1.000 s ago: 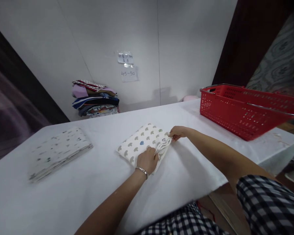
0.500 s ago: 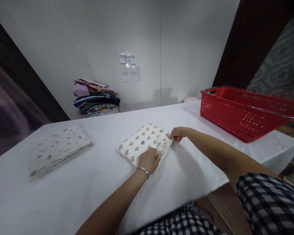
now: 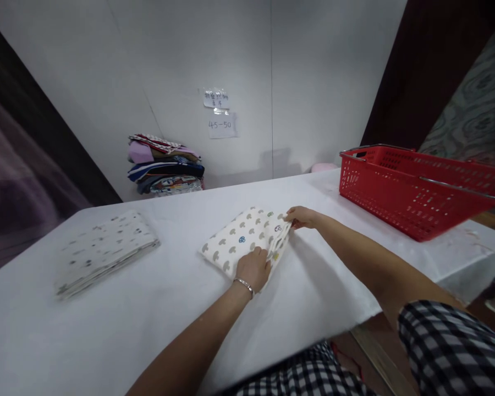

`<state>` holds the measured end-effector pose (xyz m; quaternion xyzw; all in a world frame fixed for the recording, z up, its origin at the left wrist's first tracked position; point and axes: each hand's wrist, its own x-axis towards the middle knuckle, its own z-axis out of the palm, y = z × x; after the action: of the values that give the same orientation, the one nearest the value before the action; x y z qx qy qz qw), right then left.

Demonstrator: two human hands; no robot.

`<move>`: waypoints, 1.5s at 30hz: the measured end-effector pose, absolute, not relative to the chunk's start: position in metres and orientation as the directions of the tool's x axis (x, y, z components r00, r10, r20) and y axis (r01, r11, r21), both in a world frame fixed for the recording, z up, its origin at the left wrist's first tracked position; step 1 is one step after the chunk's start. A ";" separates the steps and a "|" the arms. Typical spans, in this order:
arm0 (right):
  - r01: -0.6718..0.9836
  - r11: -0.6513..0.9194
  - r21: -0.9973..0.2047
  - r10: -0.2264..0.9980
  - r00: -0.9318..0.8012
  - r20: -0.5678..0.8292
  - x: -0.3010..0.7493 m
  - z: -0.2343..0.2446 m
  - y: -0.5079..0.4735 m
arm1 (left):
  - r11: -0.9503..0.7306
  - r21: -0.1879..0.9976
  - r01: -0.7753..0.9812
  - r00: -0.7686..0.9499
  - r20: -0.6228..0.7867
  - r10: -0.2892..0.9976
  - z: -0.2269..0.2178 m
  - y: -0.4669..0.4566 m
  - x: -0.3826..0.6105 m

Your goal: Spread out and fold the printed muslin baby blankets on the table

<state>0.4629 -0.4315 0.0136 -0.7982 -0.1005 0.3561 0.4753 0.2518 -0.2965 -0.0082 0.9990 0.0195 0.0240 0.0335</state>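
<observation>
A folded white cloth (image 3: 239, 234) printed with grey mushrooms lies in front of me on the white-covered table. My left hand (image 3: 253, 269), with a silver bracelet at the wrist, grips the near right edge of this cloth, its fingers curled at the layers. At the cloth's far right corner my right hand (image 3: 302, 218) pinches the folded layers and lifts them slightly. The layers gape a little between the two hands. A second folded white cloth (image 3: 107, 247) with small dark prints lies apart on the left.
The white-covered table (image 3: 157, 330) reaches to the wall behind. On its right stands a red plastic basket (image 3: 379, 190) with metal handles. A stack of folded fabrics (image 3: 167, 168) sits behind the far edge, by the wall. Two paper labels (image 3: 224, 125) hang on the wall.
My right hand has moved up and slightly away, raising the cloth's right corner. My left hand stays at the near edge. The view has shifted slightly.
</observation>
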 end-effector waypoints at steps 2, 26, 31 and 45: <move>-0.206 -0.524 -0.826 0.477 0.732 -0.485 0.464 0.008 -0.434 | -0.999 0.046 0.022 1.000 0.019 0.023 -0.006 -0.300 0.252; 0.205 -0.633 -0.746 0.426 0.897 -0.116 0.434 -0.004 -0.440 | -0.999 0.039 0.008 0.996 0.090 0.011 -0.016 -0.307 0.237; 0.770 -0.396 -0.500 0.726 0.596 0.343 0.381 -0.006 -0.418 | -1.000 0.022 -0.013 0.990 0.144 -0.010 -0.027 -0.310 0.239; 0.814 -0.527 -0.245 0.833 0.551 0.040 0.386 -0.034 -0.410 | -0.979 0.080 -0.186 0.946 0.283 -0.157 -0.043 -0.307 0.212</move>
<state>0.3860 -0.4097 -0.0339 -0.8728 -0.4718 0.0411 0.1182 0.2122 -0.3074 -0.0428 0.9851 -0.0870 0.1389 0.0529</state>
